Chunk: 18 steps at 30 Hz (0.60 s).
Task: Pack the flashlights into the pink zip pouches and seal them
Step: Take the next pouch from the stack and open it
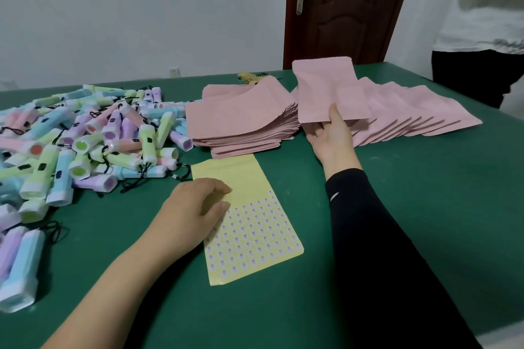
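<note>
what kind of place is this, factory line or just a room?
Probably a small hand-packing setup in an ordinary room, not a factory line: a green-covered table with a heap of pastel flashlights, stacks of pink pouches, and a wooden door behind.

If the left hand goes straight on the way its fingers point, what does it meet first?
The left hand rests on the yellow sheet, so it would first slide over its bare part. Past the sheet's edge, the right hand, holding a pouch, seems next, though depth is unclear.
</note>
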Available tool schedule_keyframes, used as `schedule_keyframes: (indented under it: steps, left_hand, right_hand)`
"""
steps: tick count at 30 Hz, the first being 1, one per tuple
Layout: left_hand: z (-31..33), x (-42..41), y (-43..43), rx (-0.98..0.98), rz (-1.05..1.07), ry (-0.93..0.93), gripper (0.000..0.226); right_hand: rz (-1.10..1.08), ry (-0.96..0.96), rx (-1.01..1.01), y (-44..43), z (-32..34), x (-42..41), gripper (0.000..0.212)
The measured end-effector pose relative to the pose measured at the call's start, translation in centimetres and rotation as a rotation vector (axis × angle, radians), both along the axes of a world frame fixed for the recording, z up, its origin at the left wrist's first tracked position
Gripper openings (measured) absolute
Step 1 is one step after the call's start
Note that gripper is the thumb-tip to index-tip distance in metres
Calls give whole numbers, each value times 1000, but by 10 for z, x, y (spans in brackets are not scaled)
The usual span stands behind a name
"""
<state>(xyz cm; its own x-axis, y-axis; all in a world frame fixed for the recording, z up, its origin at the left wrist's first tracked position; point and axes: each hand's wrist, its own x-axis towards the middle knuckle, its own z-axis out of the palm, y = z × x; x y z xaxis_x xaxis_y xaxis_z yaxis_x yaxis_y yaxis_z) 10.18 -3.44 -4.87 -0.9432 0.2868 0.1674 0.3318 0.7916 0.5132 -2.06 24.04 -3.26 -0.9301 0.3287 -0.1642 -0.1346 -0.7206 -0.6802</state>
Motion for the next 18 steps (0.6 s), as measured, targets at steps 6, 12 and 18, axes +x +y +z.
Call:
schedule_keyframes:
  steps: [6, 12, 18]
  left_hand:
    - [0, 0, 0, -10, 1, -7, 27]
    - [1, 0, -1, -21, -8, -11, 28]
    - [1, 1, -2, -43, -24, -19, 30]
  right_hand:
    - [-127, -20, 87, 6, 3, 2, 25]
    - [-410, -130, 587, 9, 2, 2, 27]
    - [-355, -131, 848, -1, -4, 3, 28]
